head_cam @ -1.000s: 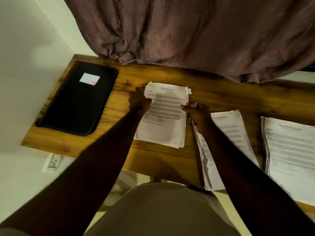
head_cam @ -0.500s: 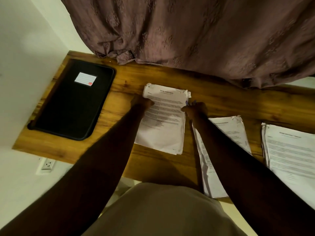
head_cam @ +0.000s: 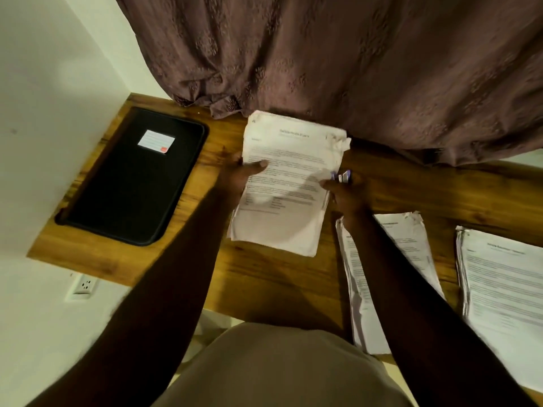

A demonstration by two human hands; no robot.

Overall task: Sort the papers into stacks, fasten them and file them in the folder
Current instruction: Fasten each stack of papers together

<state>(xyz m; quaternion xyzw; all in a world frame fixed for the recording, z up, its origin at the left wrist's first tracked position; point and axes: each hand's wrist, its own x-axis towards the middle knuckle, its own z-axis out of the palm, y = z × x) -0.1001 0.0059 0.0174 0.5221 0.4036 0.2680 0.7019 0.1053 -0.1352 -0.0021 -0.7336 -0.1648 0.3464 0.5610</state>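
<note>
A stack of printed papers [head_cam: 289, 183] is lifted off the wooden desk [head_cam: 411, 189], its far end raised toward the curtain. My left hand [head_cam: 242, 174] grips its left edge, thumb on top. My right hand [head_cam: 342, 190] grips the right edge; small blue-and-white objects [head_cam: 342, 176], perhaps clips, show at its fingers. Two more paper stacks lie on the desk: one [head_cam: 410, 230] partly under my right forearm, another [head_cam: 505, 289] at the far right. A shut black folder [head_cam: 132, 183] with a white label lies at the left end.
A brown curtain [head_cam: 352, 69] hangs over the desk's far edge. A white wall [head_cam: 44, 113] borders the desk on the left, with a socket [head_cam: 83, 286] below. My lap [head_cam: 279, 368] is at the desk's near edge.
The paper stack lay flat on the desk with both hands at its sides; now both hands hold it raised, its far end tilted up toward the curtain.
</note>
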